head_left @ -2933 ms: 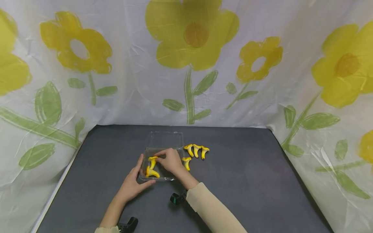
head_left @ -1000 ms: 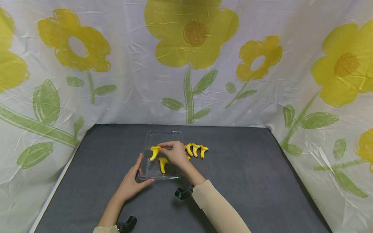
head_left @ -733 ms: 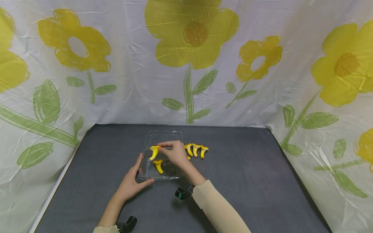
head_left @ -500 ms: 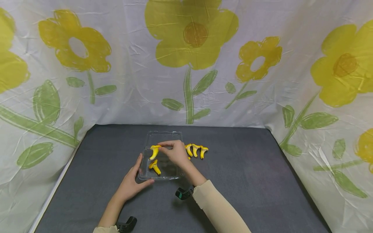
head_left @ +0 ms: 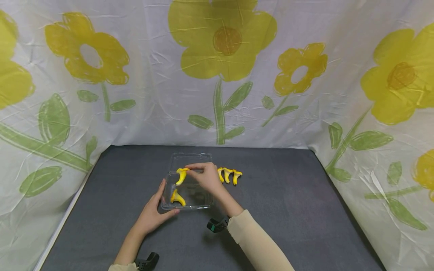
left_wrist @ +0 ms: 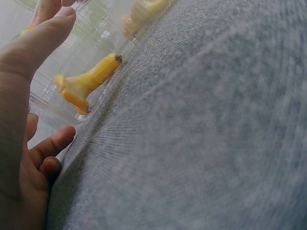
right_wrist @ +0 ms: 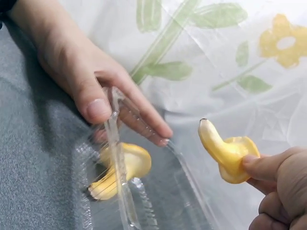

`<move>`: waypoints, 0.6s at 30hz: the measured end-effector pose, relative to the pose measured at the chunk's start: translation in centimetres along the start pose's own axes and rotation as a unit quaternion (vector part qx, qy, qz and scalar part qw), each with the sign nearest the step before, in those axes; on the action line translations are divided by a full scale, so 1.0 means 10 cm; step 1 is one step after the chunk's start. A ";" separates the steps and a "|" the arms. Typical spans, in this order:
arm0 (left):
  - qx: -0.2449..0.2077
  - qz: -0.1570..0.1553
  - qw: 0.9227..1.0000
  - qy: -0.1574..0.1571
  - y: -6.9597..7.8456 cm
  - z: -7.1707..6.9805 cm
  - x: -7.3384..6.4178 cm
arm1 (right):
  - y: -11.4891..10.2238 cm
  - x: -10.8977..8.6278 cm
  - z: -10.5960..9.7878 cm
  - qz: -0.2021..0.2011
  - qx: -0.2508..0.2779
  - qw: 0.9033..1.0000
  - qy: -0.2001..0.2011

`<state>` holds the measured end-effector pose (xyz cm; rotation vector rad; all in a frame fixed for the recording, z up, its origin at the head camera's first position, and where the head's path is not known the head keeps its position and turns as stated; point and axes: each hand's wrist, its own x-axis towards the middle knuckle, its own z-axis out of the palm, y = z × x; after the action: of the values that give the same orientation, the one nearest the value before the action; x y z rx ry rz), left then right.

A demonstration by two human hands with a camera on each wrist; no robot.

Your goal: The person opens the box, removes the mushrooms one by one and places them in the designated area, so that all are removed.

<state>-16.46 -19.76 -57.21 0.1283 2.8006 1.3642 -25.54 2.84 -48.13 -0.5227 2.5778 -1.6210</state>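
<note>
My left hand (head_left: 152,212) holds the near left corner of an open clear plastic clamshell box (head_left: 196,206), thumb along the front and fingers along the left side. One yellow chanterelle-like mushroom (head_left: 178,198) lies inside near that corner; it shows through the clear wall in the right wrist view. My right hand (head_left: 209,180) pinches a second yellow mushroom (right_wrist: 225,153) by its cap edge between thumb and fingertips. That mushroom hangs over the box's left back part, stem pointing down toward me in the head view.
Behind the box its clear lid (head_left: 191,153) lies folded back. Right of it, three yellow mushrooms (head_left: 228,175) lie side by side, the leftmost partly behind my right hand. The dark grey tabletop (head_left: 288,210) ends at a flower-printed curtain (head_left: 152,124).
Since a second ago the mushroom in the box has moved left to the near left corner. My right hand, lifted earlier, has shifted slightly right with its mushroom. The left hand stays put.
</note>
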 end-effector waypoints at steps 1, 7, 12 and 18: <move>0.001 -0.001 1.000 0.000 0.00 0.00 0.00 | -0.01 -0.01 -0.01 0.000 0.001 1.000 0.001; 0.010 0.004 1.000 0.003 0.00 0.00 0.00 | -0.05 -0.03 -0.09 0.001 0.009 1.000 0.009; 0.008 0.015 1.000 0.009 -0.01 0.01 0.00 | -0.08 -0.04 -0.17 0.000 0.022 1.000 0.018; 0.009 0.016 1.000 0.010 -0.01 0.01 0.01 | -0.08 -0.04 -0.21 -0.001 0.021 0.999 0.025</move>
<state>-16.51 -19.75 -57.38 0.1619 2.8401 1.3551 -25.45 4.51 -46.55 -0.4888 2.5728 -1.7064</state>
